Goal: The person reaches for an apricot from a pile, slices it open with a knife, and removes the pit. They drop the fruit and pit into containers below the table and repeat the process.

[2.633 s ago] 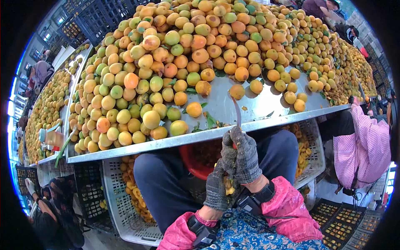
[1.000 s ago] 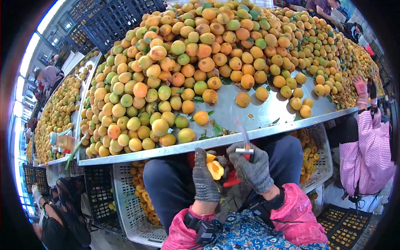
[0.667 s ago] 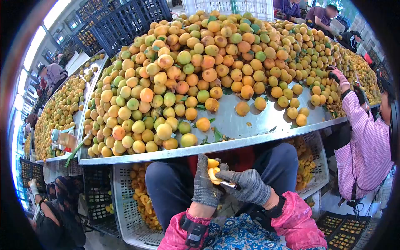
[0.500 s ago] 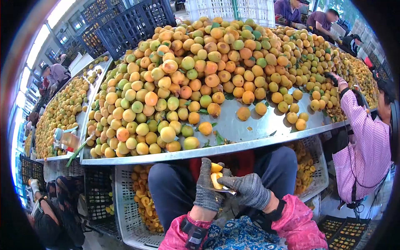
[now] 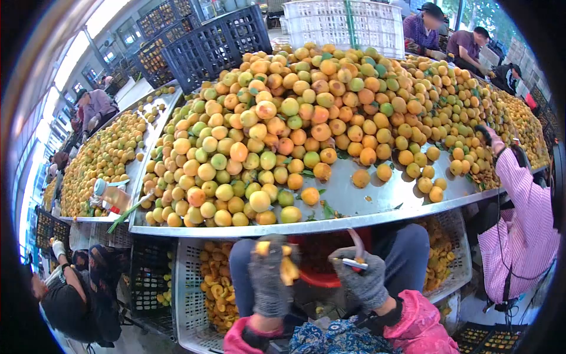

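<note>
Both hands wear grey knitted gloves above my lap. My left hand (image 5: 270, 283), smeared by motion, is closed around a cut apricot (image 5: 288, 266) whose yellow-orange flesh shows at its inner side. My right hand (image 5: 364, 280) grips a small knife (image 5: 357, 242) with its curved blade pointing up; part of the pale handle shows between the fingers. The two hands are apart, with a red basin (image 5: 321, 277) low between them. Beyond them, a large heap of whole apricots (image 5: 253, 153) lies on the metal table (image 5: 389, 194).
White crates (image 5: 188, 295) of apricot halves stand on both sides of my legs. Dark crates (image 5: 221, 44) and a white crate (image 5: 345, 23) stand behind the heap. A person in a pink checked sleeve (image 5: 519, 189) reaches over the table at right. A bottle (image 5: 112, 194) lies at left.
My hands have separated: the left moved left with the cut apricot, the right moved away with the knife, its blade now upward. The camera view has shifted slightly.
</note>
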Tool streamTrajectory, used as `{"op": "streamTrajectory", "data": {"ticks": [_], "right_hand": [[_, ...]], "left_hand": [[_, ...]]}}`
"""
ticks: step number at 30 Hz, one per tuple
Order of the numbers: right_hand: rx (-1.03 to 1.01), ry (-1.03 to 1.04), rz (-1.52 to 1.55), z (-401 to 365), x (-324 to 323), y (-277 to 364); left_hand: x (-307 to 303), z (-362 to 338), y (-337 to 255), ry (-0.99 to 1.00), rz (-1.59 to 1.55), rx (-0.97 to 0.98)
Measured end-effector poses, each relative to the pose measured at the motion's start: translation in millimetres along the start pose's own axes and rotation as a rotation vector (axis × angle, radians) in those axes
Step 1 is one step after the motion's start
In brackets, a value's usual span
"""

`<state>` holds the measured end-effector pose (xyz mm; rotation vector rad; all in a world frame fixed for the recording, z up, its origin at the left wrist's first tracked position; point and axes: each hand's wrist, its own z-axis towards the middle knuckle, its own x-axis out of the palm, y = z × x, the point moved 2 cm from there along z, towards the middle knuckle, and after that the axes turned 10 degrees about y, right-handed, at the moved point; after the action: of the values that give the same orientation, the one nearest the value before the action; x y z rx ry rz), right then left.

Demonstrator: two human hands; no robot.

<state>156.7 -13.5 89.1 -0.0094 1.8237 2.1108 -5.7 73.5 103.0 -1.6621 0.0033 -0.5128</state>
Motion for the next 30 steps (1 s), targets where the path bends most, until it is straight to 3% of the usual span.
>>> {"op": "streamTrajectory", "data": {"ticks": [2,3,4,5,7,9,11,13,15,16,19,22,24,27,28,29,30], "right_hand": [[-0.007,-0.034,0.014,-1.9,-9.8,-1.1],[0.136,0.001,0.067,-3.5,-14.3,-4.3],[0.281,0.036,0.117,-5.7,-18.4,-9.9],[0.280,0.033,0.125,-6.8,-21.1,-22.7],[0.127,0.166,-0.262,-7.2,-20.8,-54.3],[0.117,0.118,-0.378,-4.3,-22.8,-60.4],[0.144,0.024,-0.361,0.5,-28.0,-56.8],[0.166,0.039,-0.347,6.5,-30.9,-56.3],[0.299,0.247,-0.487,11.2,-31.2,-58.0],[0.253,0.227,-0.438,7.6,-31.0,-65.3],[0.236,0.184,-0.329,3.6,-33.0,-70.8],[0.305,0.207,-0.291,7.1,-41.1,-60.1],[0.335,0.173,-0.240,5.2,-43.9,-63.8],[0.305,0.050,-0.064,7.1,-50.3,-62.0],[0.366,0.026,0.069,7.4,-51.6,-61.0],[0.422,0.002,0.201,7.6,-52.4,-59.5],[0.417,-0.005,0.199,7.9,-52.7,-56.1]], "left_hand": [[-43.6,3.9,-23.4,-0.169,0.018,0.130],[-80.1,4.9,-32.2,-0.187,0.263,0.090],[-104.6,9.6,-38.1,-0.234,0.608,0.271],[-131.3,8.9,-41.9,-0.264,0.867,0.236],[-155.3,6.6,-52.1,-0.298,1.423,0.363],[-158.1,15.1,-48.4,-0.350,1.401,0.417],[-159.1,29.6,-40.2,-0.241,0.952,0.239],[-113.5,54.6,-44.3,-0.060,1.165,0.320],[-67.7,82.0,-31.7,0.082,1.223,0.499],[-39.0,95.7,-31.0,0.205,1.230,0.540],[19.3,137.0,-5.7,0.521,1.544,0.454],[41.8,172.2,38.3,0.645,1.751,0.376],[46.0,186.5,63.3,0.747,1.992,0.223],[52.6,188.6,62.3,0.717,1.986,0.088],[51.2,185.3,58.8,0.655,1.898,0.228],[49.7,179.9,56.3,0.658,1.898,0.240],[48.4,172.2,49.0,0.573,1.662,0.286]]}}
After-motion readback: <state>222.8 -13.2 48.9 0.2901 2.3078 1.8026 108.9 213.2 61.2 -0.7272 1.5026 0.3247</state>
